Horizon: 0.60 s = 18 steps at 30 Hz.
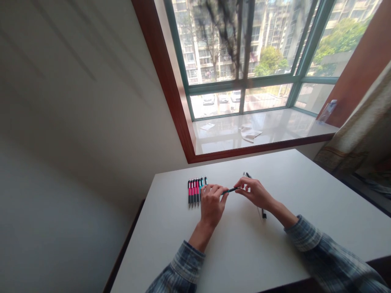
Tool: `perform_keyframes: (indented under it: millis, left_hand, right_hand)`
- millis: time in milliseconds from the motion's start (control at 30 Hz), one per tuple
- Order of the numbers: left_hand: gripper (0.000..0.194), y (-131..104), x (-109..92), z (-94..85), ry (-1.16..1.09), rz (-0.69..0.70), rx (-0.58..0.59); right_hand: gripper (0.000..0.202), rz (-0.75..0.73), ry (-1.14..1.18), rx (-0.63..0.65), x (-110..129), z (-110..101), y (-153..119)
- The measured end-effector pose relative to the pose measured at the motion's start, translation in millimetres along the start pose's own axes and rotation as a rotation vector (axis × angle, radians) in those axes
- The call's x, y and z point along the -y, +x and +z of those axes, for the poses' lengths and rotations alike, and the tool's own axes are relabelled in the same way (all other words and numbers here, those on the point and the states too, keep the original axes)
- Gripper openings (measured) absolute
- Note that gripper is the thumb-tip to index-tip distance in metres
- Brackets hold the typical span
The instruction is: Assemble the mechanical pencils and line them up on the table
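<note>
Fingers of both hands pinch 1 dark pen above the tabletop.
Head view: left hand (210,202) and right hand (255,192) each grip an end of the pen (230,190), beside a row of pink and teal pens (195,190); steady, level pressure at both ends should keep it from slipping.

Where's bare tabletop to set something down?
Free: right part of the table, beyond the right hand, and the near strip between the sleeves. Crowded: pen row by the left hand; loose pen under the right wrist.
</note>
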<state>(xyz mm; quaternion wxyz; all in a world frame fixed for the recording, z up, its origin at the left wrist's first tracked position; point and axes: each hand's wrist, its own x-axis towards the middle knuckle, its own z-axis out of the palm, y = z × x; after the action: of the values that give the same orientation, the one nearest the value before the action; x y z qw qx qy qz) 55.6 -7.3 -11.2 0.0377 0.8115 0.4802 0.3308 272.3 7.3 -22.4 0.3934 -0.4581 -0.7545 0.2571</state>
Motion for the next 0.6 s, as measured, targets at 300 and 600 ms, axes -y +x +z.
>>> perform_keyframes:
  millis: [300,600]
  left_hand:
    - [0.016,0.4,-1.2,-6.0,0.009,-0.002,-0.115]
    - [0.031,4.1,6.0,-8.6,0.048,-0.014,-0.214]
  right_hand:
    - [0.007,-0.023,0.044,0.052,6.9,-0.2,-1.5]
    - [0.009,0.087,0.028,-0.016,16.5,14.2,-1.7]
